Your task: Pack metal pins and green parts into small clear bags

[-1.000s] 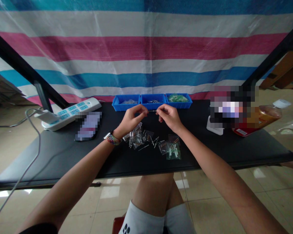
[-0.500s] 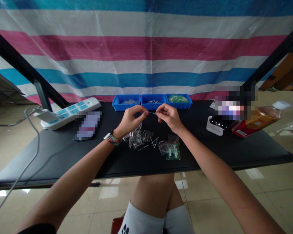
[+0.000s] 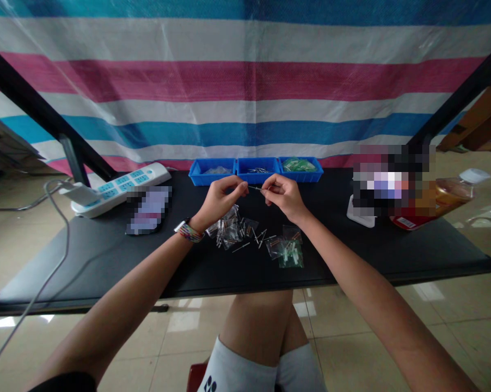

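At far left, a white power strip (image 3: 121, 188) lies on a black table (image 3: 106, 267), its cable looping over the edge where a snagging arm could drag it. Beside it rests a dark slab (image 3: 149, 210), its surface blurred out. Near center, the left hand (image 3: 224, 196) is closed to a pinch, thumb and forefinger on one end of a thin metal rod (image 3: 255, 188) held level above the tabletop, in front of a row of blue bins (image 3: 311, 177). Below the left hand, clear bags and metal pins (image 3: 229, 228) lie heaped; an uneven pinch could let the slender rod slip and drop among the similar loose pins (image 3: 261, 239) just beside them. The right hand (image 3: 284, 196) grips the rod's other end, thumb against fingers, the rest curled; pulling or twisting out of line could bend it. Just below the right forearm sits a green packet (image 3: 291, 257) of white pieces, which a lowered wrist might nudge. Farther right, near a white case (image 3: 360, 212), a drink bottle (image 3: 453, 196) appears tilted, a spill risk if its cap is loose.
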A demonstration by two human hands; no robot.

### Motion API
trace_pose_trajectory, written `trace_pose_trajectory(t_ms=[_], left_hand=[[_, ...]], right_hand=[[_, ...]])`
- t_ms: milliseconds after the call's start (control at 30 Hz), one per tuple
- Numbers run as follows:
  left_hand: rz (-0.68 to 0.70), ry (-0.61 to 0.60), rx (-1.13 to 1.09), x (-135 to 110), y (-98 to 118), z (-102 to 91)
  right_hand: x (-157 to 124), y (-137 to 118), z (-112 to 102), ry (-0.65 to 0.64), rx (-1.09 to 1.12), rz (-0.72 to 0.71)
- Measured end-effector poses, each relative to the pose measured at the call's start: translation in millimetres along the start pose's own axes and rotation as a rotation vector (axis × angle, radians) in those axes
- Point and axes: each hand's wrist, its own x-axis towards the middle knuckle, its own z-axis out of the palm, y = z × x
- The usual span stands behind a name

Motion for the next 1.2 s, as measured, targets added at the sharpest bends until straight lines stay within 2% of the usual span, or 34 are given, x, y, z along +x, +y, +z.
trace_pose_trajectory(t_ms=[100,200,300,367,467,533,567,700,767,867,1033,1100,1200], left_hand=[[-0.022,-0.025,-0.005,0,-2,-1.2],[-0.048,-0.028,-0.004,0,-5,-3.1],[-0.073,-0.004,-0.018,1,-6,-4.3],[-0.093,0.018,-0.039,2,-6,-4.7],[-0.119,0.071,-0.078,4,-6,-4.9],[-0.136,0.107,-0.100,5,-8,-5.3],[-0.143,0.119,-0.110,6,-9,-5.6],[-0.155,0.144,-0.127,7,-17,-7.4],[-0.155,0.152,-0.124,7,-19,-8.2],[-0.150,0.153,-0.108,7,-20,-8.7],[-0.142,0.134,-0.098,6,-17,-7.0],[-0.146,0.119,-0.100,6,-17,-6.3],[-0.157,0.062,-0.122,6,-16,-6.6]], right_hand=[[2,1,-1,0.034,-0.005,-0.023],[10,7,-4,0.180,-0.051,-0.077],[23,19,-14,0.363,-0.193,-0.116],[31,28,-21,0.374,-0.318,-0.115],[33,33,-26,0.337,-0.477,-0.157],[26,31,-21,0.251,-0.548,-0.216],[21,28,-15,0.155,-0.569,-0.246],[0,17,13,-0.429,-0.591,-0.399],[-6,16,24,-0.547,-0.639,-0.446],[-7,20,30,-0.545,-0.733,-0.454],[-4,22,25,-0.502,-0.836,-0.502],[-4,20,22,-0.460,-0.806,-0.511],[-2,19,18,-0.332,-0.669,-0.460]])
